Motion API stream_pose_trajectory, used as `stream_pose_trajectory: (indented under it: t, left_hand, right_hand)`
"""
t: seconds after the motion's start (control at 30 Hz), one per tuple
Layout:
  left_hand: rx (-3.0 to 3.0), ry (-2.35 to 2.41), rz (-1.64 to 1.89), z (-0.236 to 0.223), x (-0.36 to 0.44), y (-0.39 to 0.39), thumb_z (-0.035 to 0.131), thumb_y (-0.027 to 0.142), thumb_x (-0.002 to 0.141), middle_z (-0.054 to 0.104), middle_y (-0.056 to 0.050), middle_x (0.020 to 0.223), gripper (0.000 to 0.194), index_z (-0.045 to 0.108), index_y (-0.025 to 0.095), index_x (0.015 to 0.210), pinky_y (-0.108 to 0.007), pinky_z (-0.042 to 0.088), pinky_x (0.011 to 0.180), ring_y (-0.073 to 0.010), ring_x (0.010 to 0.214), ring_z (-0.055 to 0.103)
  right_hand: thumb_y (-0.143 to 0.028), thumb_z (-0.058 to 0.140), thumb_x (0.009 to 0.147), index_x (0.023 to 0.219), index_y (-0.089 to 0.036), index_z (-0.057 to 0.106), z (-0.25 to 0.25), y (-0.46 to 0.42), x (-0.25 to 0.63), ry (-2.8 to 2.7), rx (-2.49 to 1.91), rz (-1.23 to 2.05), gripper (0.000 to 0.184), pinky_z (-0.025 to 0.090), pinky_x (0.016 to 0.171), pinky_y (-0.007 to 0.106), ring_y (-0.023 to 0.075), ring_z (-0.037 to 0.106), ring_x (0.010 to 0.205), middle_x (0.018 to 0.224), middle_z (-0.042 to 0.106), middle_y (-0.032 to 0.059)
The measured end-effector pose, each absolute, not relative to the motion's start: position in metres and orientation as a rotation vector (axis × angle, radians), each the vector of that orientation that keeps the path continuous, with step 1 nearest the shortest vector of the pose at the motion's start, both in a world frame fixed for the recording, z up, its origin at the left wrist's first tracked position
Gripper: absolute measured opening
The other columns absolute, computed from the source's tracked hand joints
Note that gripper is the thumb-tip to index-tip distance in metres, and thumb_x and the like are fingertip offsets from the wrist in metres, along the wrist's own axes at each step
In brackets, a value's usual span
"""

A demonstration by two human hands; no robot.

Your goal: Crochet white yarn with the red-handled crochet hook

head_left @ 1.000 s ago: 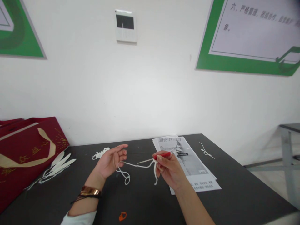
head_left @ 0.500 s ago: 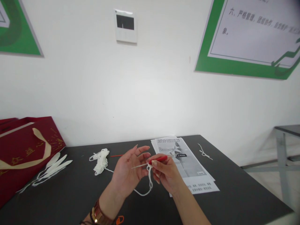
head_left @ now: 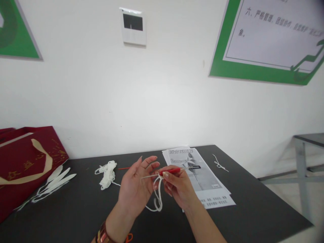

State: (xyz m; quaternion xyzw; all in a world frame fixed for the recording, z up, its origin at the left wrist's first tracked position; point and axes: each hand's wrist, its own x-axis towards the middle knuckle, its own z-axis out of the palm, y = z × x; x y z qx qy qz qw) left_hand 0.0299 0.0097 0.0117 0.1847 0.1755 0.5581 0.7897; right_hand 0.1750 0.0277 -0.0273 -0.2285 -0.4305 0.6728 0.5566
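Note:
My right hand [head_left: 181, 185] grips the red handle of a crochet hook [head_left: 172, 171], its thin metal shaft pointing left across my left palm. White yarn [head_left: 159, 200] hangs in loops below the hook, by my right fingertips. My left hand [head_left: 133, 189] is palm up with its fingers spread and slightly curled, beside the hook's tip. The yarn runs behind this hand to a loose white yarn bundle [head_left: 107, 176] on the table; whether it wraps a left finger is hidden.
Printed sheets [head_left: 210, 182] lie beyond my right hand on the black table [head_left: 253, 202]. White crocheted petals [head_left: 54, 182] lie at left beside a dark red gift bag [head_left: 27, 158]. A short knotted yarn piece [head_left: 219, 164] is at right, an orange clip [head_left: 129, 237] near my left wrist.
The yarn by the hook now hangs in wider, looser loops. Both hands keep nearly the same pose, and the view has shifted slightly.

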Motion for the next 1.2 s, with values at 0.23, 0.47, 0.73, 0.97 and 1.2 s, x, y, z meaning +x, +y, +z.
stream_pose_trajectory:
  t: [0.23, 0.47, 0.73, 0.97, 1.2]
  left_hand:
    - [-0.003, 0.106, 1.401, 0.0, 0.023, 0.011, 0.047, 0.027, 0.088, 0.062, -0.015, 0.103, 0.027, 0.064, 0.013, 0.103, -0.033, 0.055, 0.078, -0.0216, 0.093, 0.064]
    - [0.109, 0.295, 1.75, 0.005, 0.037, 0.011, 0.048, 0.029, 0.084, 0.062, -0.016, 0.115, 0.036, 0.061, 0.015, 0.114, -0.044, 0.042, 0.099, -0.0285, 0.119, 0.054]
    - [0.946, 0.704, 1.38, -0.008, 0.039, 0.04, 0.031, 0.062, 0.088, 0.07, -0.004, 0.075, 0.059, 0.062, 0.022, 0.118, -0.031, 0.046, 0.066, -0.0181, 0.066, 0.063]
    - [0.922, 0.556, 0.937, -0.02, 0.016, 0.037, 0.058, 0.055, 0.079, 0.025, 0.007, 0.037, 0.055, 0.067, 0.006, 0.054, -0.023, 0.014, 0.039, -0.0045, 0.035, 0.019]
    - [0.649, 0.391, 1.108, -0.025, 0.03, 0.028, 0.076, 0.029, 0.067, 0.044, 0.004, 0.066, 0.018, 0.067, 0.015, 0.074, -0.016, 0.02, 0.041, -0.0016, 0.045, 0.026]
  right_hand:
    - [-0.026, 0.079, 0.069, 0.082, -0.016, 0.074, -0.025, 0.027, 0.172, -0.919, -0.507, 1.607, 0.017, 0.026, 0.032, 0.014, 0.003, 0.033, 0.038, 0.049, 0.051, -0.0056]
    - [-0.025, 0.077, 0.072, 0.087, -0.017, 0.074, -0.03, 0.032, 0.169, -0.866, -0.552, 1.329, 0.017, 0.029, 0.034, 0.015, 0.0033, 0.036, 0.039, 0.049, 0.053, -0.0055]
    - [-0.027, 0.078, 0.07, 0.083, -0.017, 0.075, -0.034, 0.03, 0.168, -0.926, -0.551, 1.399, 0.017, 0.029, 0.032, 0.016, 0.0041, 0.04, 0.039, 0.056, 0.062, -0.0013]
    - [-0.027, 0.08, 0.068, 0.083, -0.016, 0.074, -0.028, 0.034, 0.171, -0.761, -0.475, 1.484, 0.019, 0.025, 0.033, 0.015, 0.0029, 0.032, 0.039, 0.049, 0.052, -0.0053]
    - [-0.028, 0.08, 0.068, 0.084, -0.017, 0.074, -0.03, 0.032, 0.168, -0.747, -0.505, 1.487, 0.021, 0.025, 0.035, 0.015, 0.0029, 0.034, 0.04, 0.049, 0.052, -0.0054]
